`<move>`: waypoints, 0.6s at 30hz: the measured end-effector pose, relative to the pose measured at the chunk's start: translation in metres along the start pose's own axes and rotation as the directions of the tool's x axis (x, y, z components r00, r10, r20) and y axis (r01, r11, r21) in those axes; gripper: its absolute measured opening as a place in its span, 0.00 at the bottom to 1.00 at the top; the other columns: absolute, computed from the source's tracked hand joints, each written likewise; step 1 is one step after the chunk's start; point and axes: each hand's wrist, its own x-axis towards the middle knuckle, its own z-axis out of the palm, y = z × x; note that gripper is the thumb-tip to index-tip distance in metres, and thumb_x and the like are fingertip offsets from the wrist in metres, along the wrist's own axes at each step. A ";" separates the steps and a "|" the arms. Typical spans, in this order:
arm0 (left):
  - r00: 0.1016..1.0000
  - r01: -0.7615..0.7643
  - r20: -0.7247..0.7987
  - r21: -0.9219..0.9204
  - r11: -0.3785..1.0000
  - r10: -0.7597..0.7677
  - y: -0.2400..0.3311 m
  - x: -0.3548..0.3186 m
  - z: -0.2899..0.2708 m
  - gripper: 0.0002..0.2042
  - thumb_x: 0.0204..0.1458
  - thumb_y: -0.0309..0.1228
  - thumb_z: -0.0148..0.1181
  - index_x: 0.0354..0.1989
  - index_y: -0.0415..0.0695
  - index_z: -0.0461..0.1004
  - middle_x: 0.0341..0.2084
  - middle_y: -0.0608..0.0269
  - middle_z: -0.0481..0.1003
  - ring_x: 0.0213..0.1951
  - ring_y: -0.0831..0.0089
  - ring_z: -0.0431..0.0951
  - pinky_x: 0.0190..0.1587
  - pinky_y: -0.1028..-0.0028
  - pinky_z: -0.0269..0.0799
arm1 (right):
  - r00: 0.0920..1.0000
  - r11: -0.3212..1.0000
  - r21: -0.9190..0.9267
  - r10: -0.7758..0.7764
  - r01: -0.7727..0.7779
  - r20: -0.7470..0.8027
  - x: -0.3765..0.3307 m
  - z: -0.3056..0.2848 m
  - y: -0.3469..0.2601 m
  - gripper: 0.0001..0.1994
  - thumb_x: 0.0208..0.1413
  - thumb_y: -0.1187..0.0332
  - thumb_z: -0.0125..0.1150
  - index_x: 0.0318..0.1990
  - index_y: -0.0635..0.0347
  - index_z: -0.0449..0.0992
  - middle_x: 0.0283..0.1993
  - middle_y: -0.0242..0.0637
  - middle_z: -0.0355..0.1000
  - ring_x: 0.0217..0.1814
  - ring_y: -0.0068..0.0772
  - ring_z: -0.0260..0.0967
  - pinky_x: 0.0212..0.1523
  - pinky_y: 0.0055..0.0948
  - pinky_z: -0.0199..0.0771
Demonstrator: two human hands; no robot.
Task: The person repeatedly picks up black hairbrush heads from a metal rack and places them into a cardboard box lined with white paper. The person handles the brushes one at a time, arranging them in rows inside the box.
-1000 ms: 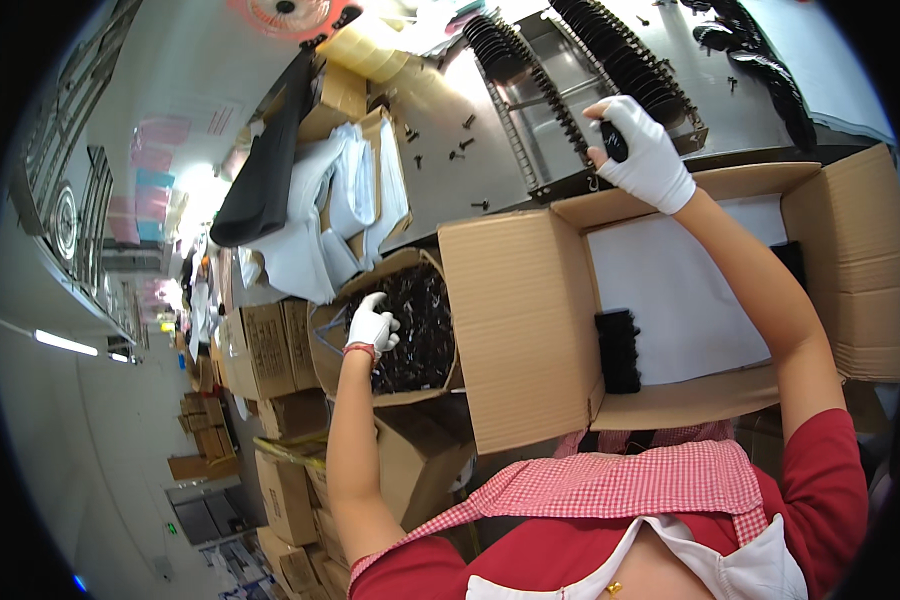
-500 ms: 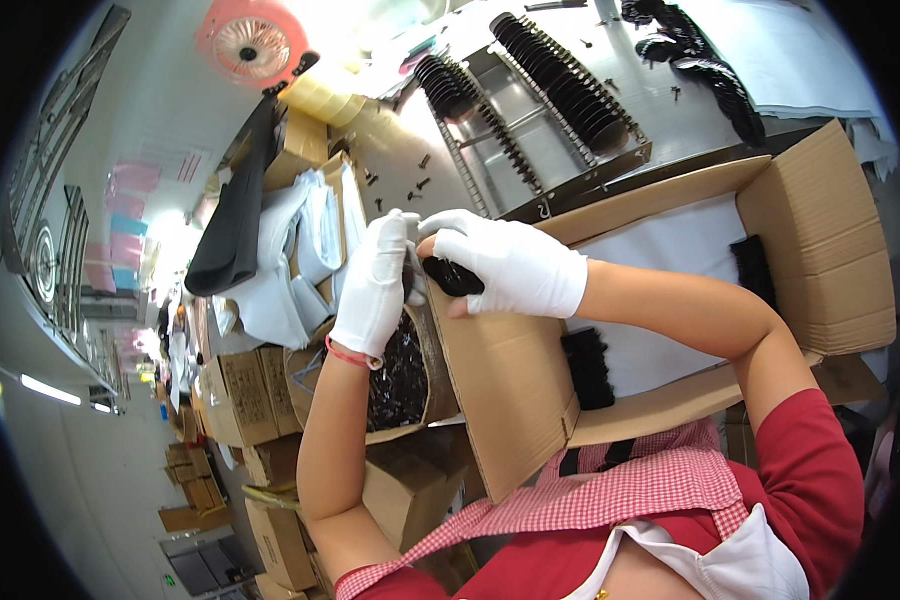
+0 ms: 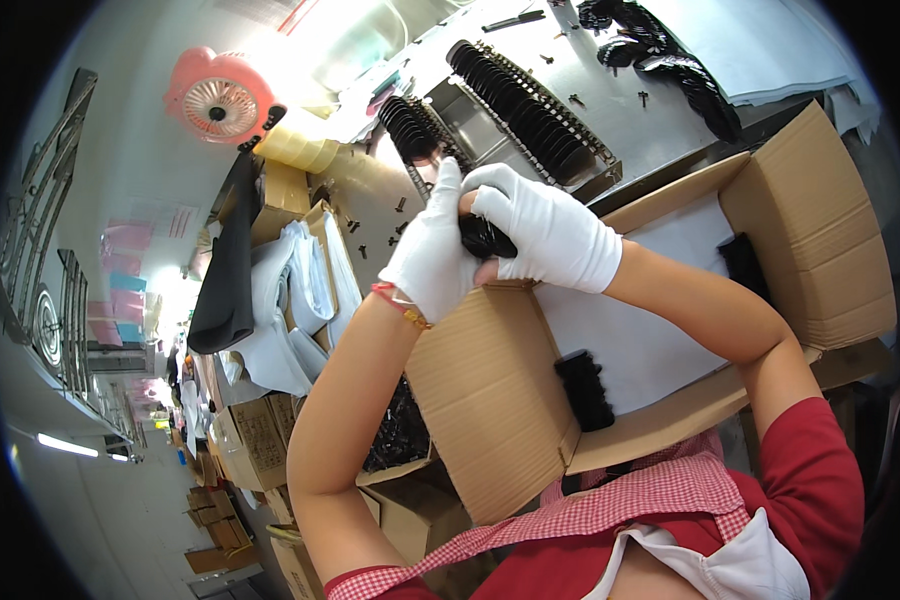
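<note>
Both my hands wear white gloves and meet above the flap of an open cardboard box (image 3: pixel 490 400). My left hand (image 3: pixel 432 250) and my right hand (image 3: pixel 545 235) together grip a small black part (image 3: pixel 485 238) between them. The box is lined with white paper and holds stacks of black parts (image 3: pixel 583 388) along its sides. Beyond my hands, racks of black parts (image 3: pixel 530 110) stand in rows on the grey table (image 3: pixel 630 130).
A second open carton (image 3: pixel 400 440) full of loose black pieces sits under my left forearm. Small black screws lie scattered on the table. A pink fan (image 3: pixel 220 100), folded white cloths (image 3: pixel 300 290) and stacked cartons (image 3: pixel 240 440) are at the left.
My right hand came back from the rack with a black part. My left hand rose out of the carton of loose pieces and joined it; both now hold the part over the box flap.
</note>
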 end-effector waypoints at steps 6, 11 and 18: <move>0.919 0.305 0.328 -0.247 0.920 -0.217 -0.016 0.018 0.001 0.39 0.60 0.67 0.37 0.61 0.43 0.66 0.54 0.55 0.74 0.56 0.62 0.73 0.59 0.62 0.70 | 0.979 0.992 0.047 0.107 -0.117 0.175 -0.021 -0.002 0.024 0.31 0.48 0.58 0.71 0.59 0.50 0.66 0.51 0.41 0.68 0.50 0.47 0.72 0.48 0.38 0.77; 0.980 -0.137 0.025 0.808 0.574 0.198 0.020 0.086 -0.083 0.34 0.57 0.54 0.58 0.60 0.36 0.66 0.47 0.51 0.76 0.43 0.59 0.78 0.52 0.68 0.72 | 0.971 0.971 0.040 0.232 -0.234 0.058 -0.022 0.001 0.058 0.21 0.42 0.71 0.73 0.47 0.50 0.77 0.46 0.37 0.69 0.46 0.42 0.72 0.47 0.35 0.77; 0.831 -0.184 0.036 0.959 0.215 0.555 0.028 0.186 -0.155 0.43 0.32 0.44 0.79 0.56 0.30 0.66 0.50 0.48 0.75 0.53 0.60 0.75 0.57 0.67 0.71 | 0.975 0.986 -0.005 0.168 -0.169 0.149 -0.017 0.025 0.073 0.12 0.46 0.63 0.67 0.37 0.55 0.75 0.41 0.40 0.72 0.37 0.47 0.76 0.39 0.38 0.80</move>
